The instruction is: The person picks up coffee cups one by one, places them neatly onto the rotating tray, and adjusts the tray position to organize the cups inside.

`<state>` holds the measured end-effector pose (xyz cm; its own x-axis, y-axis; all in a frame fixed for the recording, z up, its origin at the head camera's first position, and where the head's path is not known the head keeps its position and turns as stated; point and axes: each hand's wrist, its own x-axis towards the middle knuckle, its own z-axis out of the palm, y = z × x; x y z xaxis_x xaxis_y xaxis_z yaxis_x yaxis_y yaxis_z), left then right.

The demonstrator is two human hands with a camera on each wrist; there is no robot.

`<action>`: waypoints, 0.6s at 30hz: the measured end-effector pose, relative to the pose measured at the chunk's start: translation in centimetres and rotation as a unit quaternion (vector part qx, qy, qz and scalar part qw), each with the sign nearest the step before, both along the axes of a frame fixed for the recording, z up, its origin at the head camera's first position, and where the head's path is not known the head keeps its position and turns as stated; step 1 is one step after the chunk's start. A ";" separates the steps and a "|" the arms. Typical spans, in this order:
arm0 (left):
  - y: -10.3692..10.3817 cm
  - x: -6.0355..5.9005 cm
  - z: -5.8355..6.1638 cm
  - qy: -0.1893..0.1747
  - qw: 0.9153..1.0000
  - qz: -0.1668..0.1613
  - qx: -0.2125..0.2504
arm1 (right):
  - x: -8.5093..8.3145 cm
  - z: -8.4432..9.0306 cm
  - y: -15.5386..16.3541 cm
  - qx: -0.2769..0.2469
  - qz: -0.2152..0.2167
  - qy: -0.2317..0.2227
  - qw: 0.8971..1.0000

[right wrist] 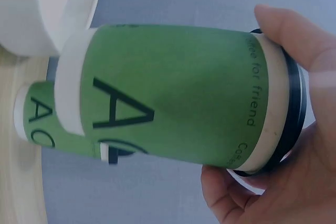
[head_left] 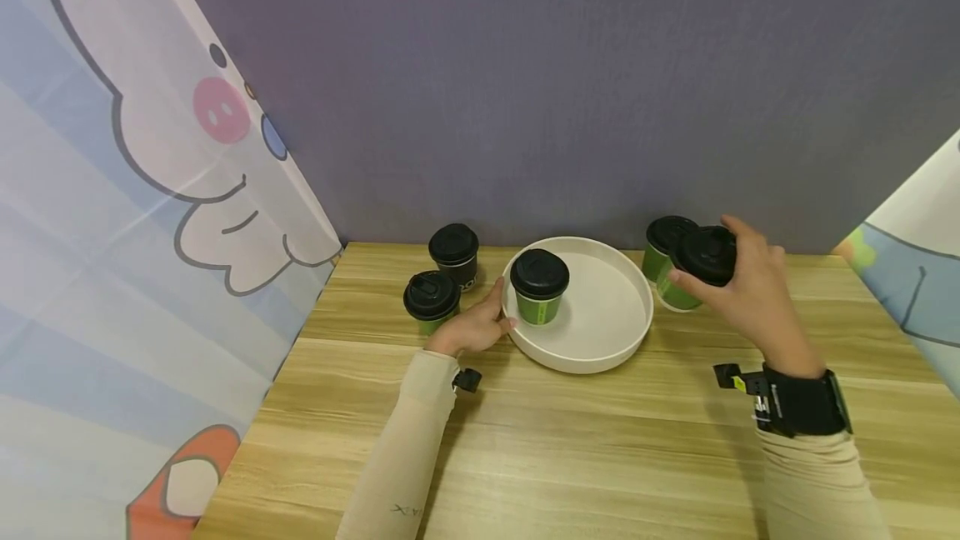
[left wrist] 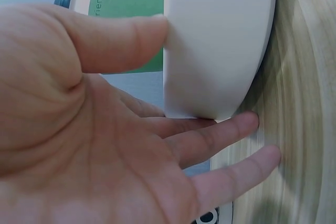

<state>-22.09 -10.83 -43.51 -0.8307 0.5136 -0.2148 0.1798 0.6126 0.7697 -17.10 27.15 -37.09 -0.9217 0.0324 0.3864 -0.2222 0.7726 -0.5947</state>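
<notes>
The right hand [head_left: 757,294] has its fingers and thumb curled round the black lid of a green paper cup [head_left: 693,269], holding it by the top at the right of centre in the head view, just off the wooden table [head_left: 600,440] or barely on it; I cannot tell which. The cup leans, its long axis tipped so the lid faces toward the camera and the base points down and away, toward the wall. The white tray [head_left: 600,357] lies to the left of this grip in the frame, its near rim just beside the cup's base, so the right hand is clearly the nearer one to the held cup.

The left hand [head_left: 480,323] lies open at the tray's left edge, fingers relaxed and straight, thumb against the outer wall. 1 lidded cup [head_left: 538,286] already stands upright inside the tray, in its left half. 2 more lidded cups [head_left: 442,277] stand on the table left of the tray, and another cup [head_left: 662,244] stands behind the held one, against the wall.

The right wrist view shows what the head view cannot: the held cup's [right wrist: 173,103] printed side and the thumb [right wrist: 294,35] over the lid's rim. The left wrist view shows the open palm [left wrist: 79,145] and fingers [left wrist: 220,135] slipping under the tray's wall [left wrist: 215,45], hidden from the head camera.
</notes>
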 end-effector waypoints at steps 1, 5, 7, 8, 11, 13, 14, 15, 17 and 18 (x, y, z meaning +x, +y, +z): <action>0.0 0.0 0.0 0.002 1.000 0.001 0.000 | 0.0 0.0 -0.3 -0.002 0.005 0.001 1.000; 0.1 -0.1 0.0 0.008 1.000 0.004 -0.001 | -0.2 -0.1 -1.4 -0.006 0.025 0.003 1.000; 0.1 -0.2 -0.1 0.017 1.000 0.003 -0.006 | -0.3 -0.2 -2.0 -0.005 0.035 0.003 0.999; 0.1 -0.2 -0.2 0.022 1.000 0.003 -0.011 | -0.3 -0.3 -2.2 -0.004 0.040 0.003 0.999; 0.1 -0.3 -0.3 0.042 0.999 0.004 -0.027 | -0.3 -0.4 -3.1 -0.004 0.050 -0.006 0.999; 0.1 -0.3 -0.3 0.054 0.998 0.007 -0.036 | -0.3 -0.5 -3.7 -0.004 0.055 -0.012 0.998; 0.2 -0.3 -0.3 0.058 0.997 0.010 -0.042 | -0.2 -0.5 -3.9 -0.004 0.058 -0.015 0.998; 0.2 -0.3 -0.3 0.061 0.997 0.012 -0.046 | -0.2 -0.6 -4.2 -0.005 0.062 -0.019 0.998; 0.3 -0.3 -0.4 0.066 0.996 0.020 -0.054 | -0.3 -0.7 -4.6 -0.004 0.069 -0.026 0.997; 0.3 -0.4 -0.5 0.069 0.996 0.025 -0.056 | -0.2 -0.7 -4.9 -0.003 0.072 -0.027 0.997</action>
